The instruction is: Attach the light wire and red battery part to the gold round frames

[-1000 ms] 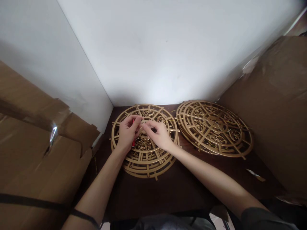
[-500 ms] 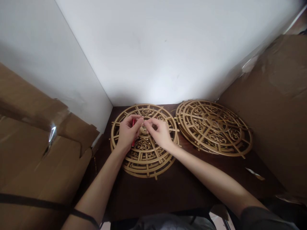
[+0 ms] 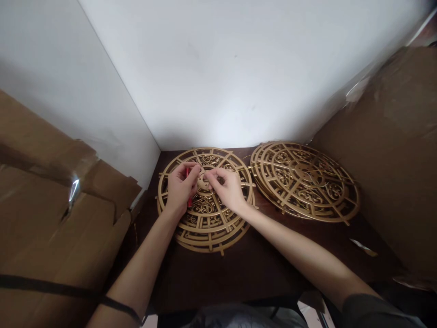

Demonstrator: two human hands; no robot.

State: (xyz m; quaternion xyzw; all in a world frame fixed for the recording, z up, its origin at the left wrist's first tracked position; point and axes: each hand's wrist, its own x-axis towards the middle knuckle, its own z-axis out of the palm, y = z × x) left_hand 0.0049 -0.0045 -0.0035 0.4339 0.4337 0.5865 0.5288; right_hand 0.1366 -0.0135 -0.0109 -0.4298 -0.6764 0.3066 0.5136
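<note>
Stacked golden openwork discs (image 3: 211, 230), round with scroll patterns, lie beneath both hands on a dark brown table (image 3: 218, 282). My left hand (image 3: 182, 184) is closed round a slim red stick-like tool (image 3: 190, 201), which shows below the fingers and between them; its full shape is hidden. My right hand (image 3: 227, 187) is closed in a pinch over the disc's centre, just right of the left fingertips. Whatever sits in that pinch is too small to make out. Between the hands the disc's round hub (image 3: 203, 182) shows partly.
A second stack of golden discs (image 3: 307, 182) stands at the right. Near the right edge lies a small knife-like item (image 3: 363, 247). Cardboard (image 3: 51, 218) flanks the left side and more cardboard (image 3: 382, 159) the right. A white wall (image 3: 218, 82) rises behind.
My left fingertips have drawn slightly left, away from the right ones, and the gap over the hub is wider. The red tool has shifted slightly with the left hand. The discs stay put.
</note>
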